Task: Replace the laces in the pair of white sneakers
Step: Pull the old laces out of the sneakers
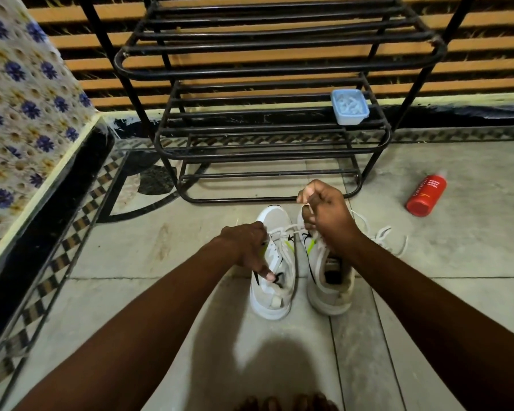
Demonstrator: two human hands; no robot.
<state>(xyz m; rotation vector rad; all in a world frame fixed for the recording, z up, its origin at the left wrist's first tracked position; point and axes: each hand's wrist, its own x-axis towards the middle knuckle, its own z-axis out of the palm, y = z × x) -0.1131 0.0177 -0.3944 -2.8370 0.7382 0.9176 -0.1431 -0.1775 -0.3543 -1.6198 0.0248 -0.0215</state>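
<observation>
Right hand pinches lace above right sneaker; left hand curls fingers on same lace at left sneaker. Risk: uneven pull drags sneaker, lace slips pinch.

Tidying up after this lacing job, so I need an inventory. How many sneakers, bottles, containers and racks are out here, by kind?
White sneakers: 2
Red foam body wash bottle: 1
Light blue plastic container: 1
Black metal shoe rack: 1
Total: 5
</observation>
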